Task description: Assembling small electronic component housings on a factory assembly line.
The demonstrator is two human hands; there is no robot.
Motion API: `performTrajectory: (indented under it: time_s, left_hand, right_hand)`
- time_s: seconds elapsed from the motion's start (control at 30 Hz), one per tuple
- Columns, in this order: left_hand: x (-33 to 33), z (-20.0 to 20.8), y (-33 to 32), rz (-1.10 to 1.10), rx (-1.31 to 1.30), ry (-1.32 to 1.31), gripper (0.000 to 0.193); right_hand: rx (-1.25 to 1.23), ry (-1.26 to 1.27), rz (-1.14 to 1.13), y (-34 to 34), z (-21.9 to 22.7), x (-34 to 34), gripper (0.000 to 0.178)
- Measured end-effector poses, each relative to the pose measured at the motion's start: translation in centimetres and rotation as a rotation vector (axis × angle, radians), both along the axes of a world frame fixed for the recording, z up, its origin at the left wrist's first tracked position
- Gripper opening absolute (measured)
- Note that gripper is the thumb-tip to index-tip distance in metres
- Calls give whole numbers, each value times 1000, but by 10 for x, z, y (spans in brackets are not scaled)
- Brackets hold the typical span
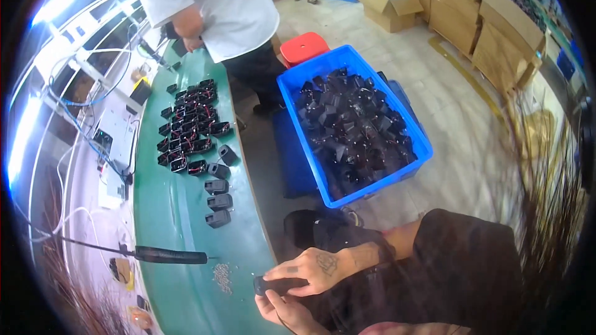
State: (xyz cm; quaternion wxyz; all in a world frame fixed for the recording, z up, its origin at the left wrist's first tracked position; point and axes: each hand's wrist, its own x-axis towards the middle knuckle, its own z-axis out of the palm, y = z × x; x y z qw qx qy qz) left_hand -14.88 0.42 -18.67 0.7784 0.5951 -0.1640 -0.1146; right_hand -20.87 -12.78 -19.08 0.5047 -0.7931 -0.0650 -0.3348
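Observation:
A small black plastic housing (282,286) is held between my two hands at the near edge of the green bench. My right hand (316,271) grips it from above, fingers bent over its top. Below, my left hand (285,311) holds its underside with thumb and fingers closed. Left of the hands lies a small pile of screws (222,278) on the bench. Over the bench, a black powered screwdriver (171,255) points toward the hands, untouched. Farther up, several closed black housings (218,202) stand in a line.
Many open black housings with red wires (189,124) crowd the bench's far half. A blue crate (323,180) full of black parts stands to the right, beside a red stool (304,48). A person in white (239,12) works at the far end. Cardboard boxes (456,12) are stacked behind.

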Motion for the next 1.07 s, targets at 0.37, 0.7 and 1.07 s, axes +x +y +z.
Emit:
performTrajectory:
  time_s: [0.37, 0.7, 1.07]
  left_hand:
    - [-15, 7, -3, 102, 240, 60, 22]
    - [-42, -2, -72, -434, 446, 92, 25]
    - [20, -18, -30, -44, 518, -106, 32]
  right_hand:
    - [104, 55, 82, -19, -18, -18, 48]
    - [243, 207, -276, -72, -51, -104, 38]
    - [1661, -64, 25, -151, -139, -110, 52]
